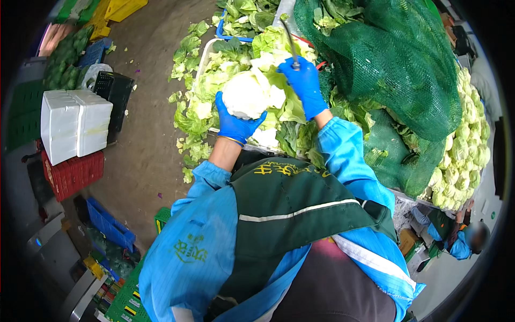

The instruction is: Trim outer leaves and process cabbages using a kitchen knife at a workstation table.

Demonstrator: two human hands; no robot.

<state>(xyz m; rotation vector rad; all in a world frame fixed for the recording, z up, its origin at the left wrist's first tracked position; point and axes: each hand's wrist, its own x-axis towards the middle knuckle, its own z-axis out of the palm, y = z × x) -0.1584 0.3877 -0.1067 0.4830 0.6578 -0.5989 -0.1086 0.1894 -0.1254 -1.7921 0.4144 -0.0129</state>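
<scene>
My left hand (239, 125), in a blue glove, cups the lower side of a pale, overexposed head of cabbage (246, 94). Loose outer leaves stick out from its right side. Close by on the right, my gloved right hand (301, 82) is closed around the handle of a knife (290, 39). Its thin dark blade points away from me and stands apart from the head. Beneath both hands lies a heap of loose cabbage leaves (229, 66) in a white-rimmed crate (202, 60).
Green mesh netting (386, 60) drapes over the right side, before a stack of cabbages (462, 153). A blue crate (219, 29) of leaves stands beyond. Leaves litter the floor (157, 80). White foam boxes (76, 124) sit on red crates (74, 173) at left. Another person (458, 239) is far right.
</scene>
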